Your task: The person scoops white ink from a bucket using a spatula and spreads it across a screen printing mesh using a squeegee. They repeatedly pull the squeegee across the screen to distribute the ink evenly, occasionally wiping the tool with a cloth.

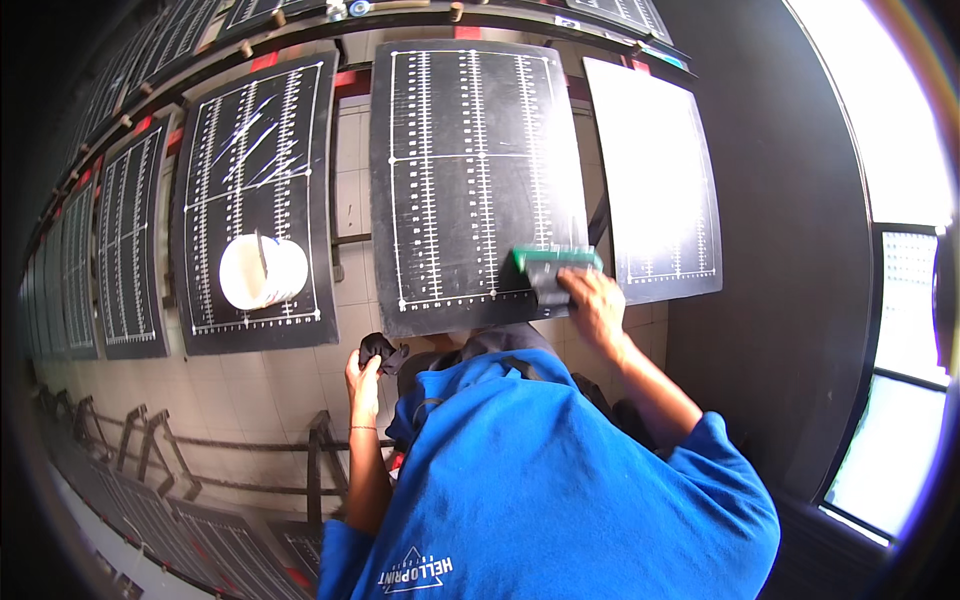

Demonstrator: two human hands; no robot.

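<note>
My right hand (597,303) is closed on a wide squeegee-like tool (548,280), dark grey with a green edge. The tool rests on the near right part of a black board (440,220) printed with white ruler lines. Between the board's near edge and my body, my left hand (364,378) is closed on a crumpled black cloth (381,352), held off the board. A white tub (243,285) with a thin stick-like thing in it stands on the neighbouring board (235,210) to the left, which bears white streaks.
To the right is another board (655,190), bright with glare, and beyond it a dark wall (770,250). Several similar boards (135,250) continue leftward on metal supports. A dark rail (420,22) runs across the far side. Behind me on the left stands a metal frame (320,460).
</note>
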